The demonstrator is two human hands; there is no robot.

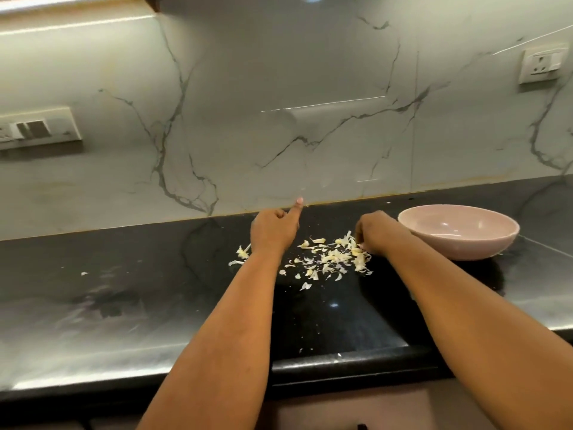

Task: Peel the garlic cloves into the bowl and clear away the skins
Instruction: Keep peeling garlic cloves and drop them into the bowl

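1 pink bowl [459, 232], scattered garlic skins [333, 259], left hand [273, 231] curled, finger pointing, right hand [376, 232] grip unclear

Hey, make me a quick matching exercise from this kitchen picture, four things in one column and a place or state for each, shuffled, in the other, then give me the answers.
Column one:
1. pink bowl
2. garlic skins
3. left hand
4. right hand

Column two:
A. scattered loose on the black counter between the two hands
B. one finger pointing toward the backsplash
C. sits at the right, just beyond the right wrist
D. fingers curled down at the edge of the pile

Pairs: 1-C, 2-A, 3-B, 4-D
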